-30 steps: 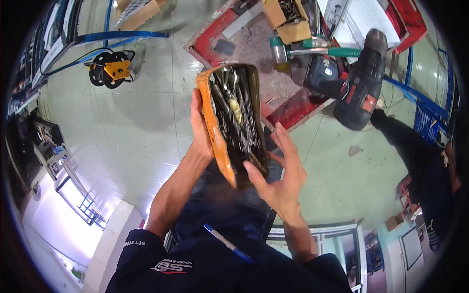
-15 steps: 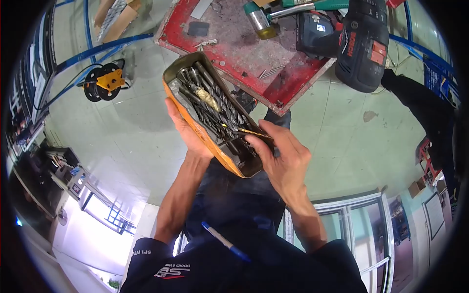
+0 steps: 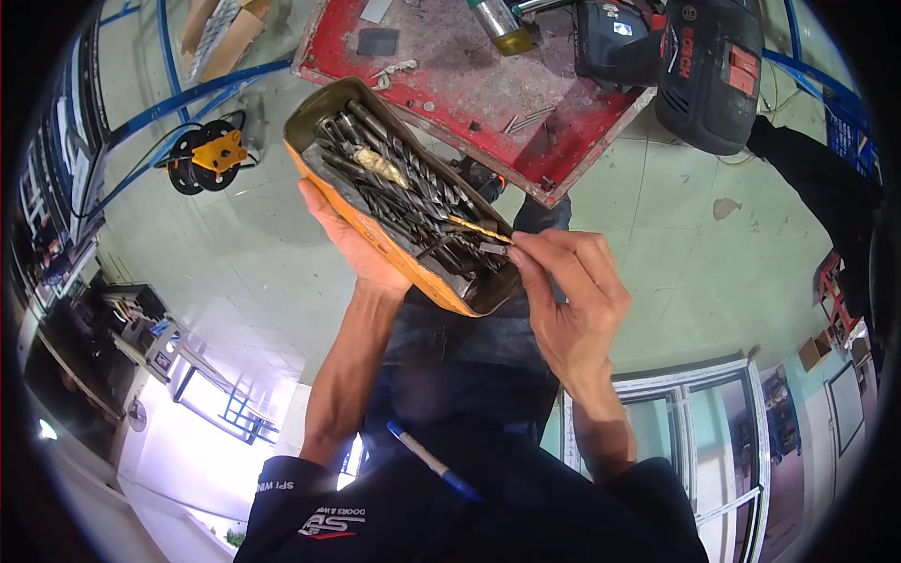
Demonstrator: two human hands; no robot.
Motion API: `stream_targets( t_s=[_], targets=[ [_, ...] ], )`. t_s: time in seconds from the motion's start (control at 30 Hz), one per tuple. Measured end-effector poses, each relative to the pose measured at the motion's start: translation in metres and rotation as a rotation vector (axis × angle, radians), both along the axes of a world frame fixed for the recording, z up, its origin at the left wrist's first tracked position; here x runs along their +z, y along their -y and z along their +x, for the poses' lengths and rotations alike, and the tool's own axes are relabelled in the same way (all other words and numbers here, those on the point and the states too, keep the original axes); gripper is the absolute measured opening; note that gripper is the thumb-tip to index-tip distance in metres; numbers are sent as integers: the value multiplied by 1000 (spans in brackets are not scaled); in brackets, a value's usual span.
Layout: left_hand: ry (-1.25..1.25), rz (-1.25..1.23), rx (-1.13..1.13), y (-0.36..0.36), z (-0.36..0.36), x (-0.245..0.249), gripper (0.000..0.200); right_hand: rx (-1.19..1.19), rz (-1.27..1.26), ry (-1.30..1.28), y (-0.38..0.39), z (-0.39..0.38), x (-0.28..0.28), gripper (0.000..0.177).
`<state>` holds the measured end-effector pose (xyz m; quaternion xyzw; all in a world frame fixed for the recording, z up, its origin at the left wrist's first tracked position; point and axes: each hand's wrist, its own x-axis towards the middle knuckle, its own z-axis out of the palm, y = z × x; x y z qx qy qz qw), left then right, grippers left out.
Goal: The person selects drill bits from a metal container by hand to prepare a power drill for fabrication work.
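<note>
one red-rimmed, scuffed grey surface (image 3: pixel 441 84) spreads farthest out, a black-and-red power drill (image 3: pixel 704 84) at its right side. nearer sits an orange-sided open box (image 3: pixel 441 284), held slantwise, full of dark metal drill bits (image 3: pixel 399 208). the left hand (image 3: pixel 361 246) grips its orange side; the right hand (image 3: pixel 572 305) pinches, apparently, the end of a thin gold-coloured drill bit (image 3: pixel 481 228) by the rim.

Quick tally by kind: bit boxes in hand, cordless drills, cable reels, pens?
Bit box: 1
Cordless drill: 1
Cable reel: 1
Pen: 1
Total: 4
</note>
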<state>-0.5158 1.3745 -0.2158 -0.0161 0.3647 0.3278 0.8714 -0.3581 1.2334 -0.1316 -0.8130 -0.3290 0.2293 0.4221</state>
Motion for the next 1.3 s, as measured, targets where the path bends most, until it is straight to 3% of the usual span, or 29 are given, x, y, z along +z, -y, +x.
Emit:
stream_targets(
  t_s=[0.1, 0.2, 0.3, 0.43, 0.67, 0.87, 1.07, 1.3],
  targets=[
    [130, -15, 44, 0, 0, 5, 79, -2, -67, -54, 0, -4, 0, 24],
    [-172, -8, 26, 3, 11, 15, 78, 14, -75, -173, -5, -9, 0, 20],
    [-98, -9, 19, 5, 11, 17, 80, 185, -93, -337, -1, 4, 2, 19],
    [-125, 25, 14, 6, 5, 12, 81, 139, -140, -123, 4, 8, 7, 25],
    [-229, 79, 12, 5, 13, 15, 80, 331, -225, -211, -4, 10, 5, 35],
    [-230, 161, 7, 1, 9, 11, 79, 328, -79, -527, 13, -3, -1, 24],
    [-176, 132, 15, 1, 8, 7, 85, 375, -106, -350, 10, 3, 16, 22],
    [-94, 99, 25, 3, 6, 8, 91, 352, -221, -155, 6, 7, 12, 35]
  ],
)
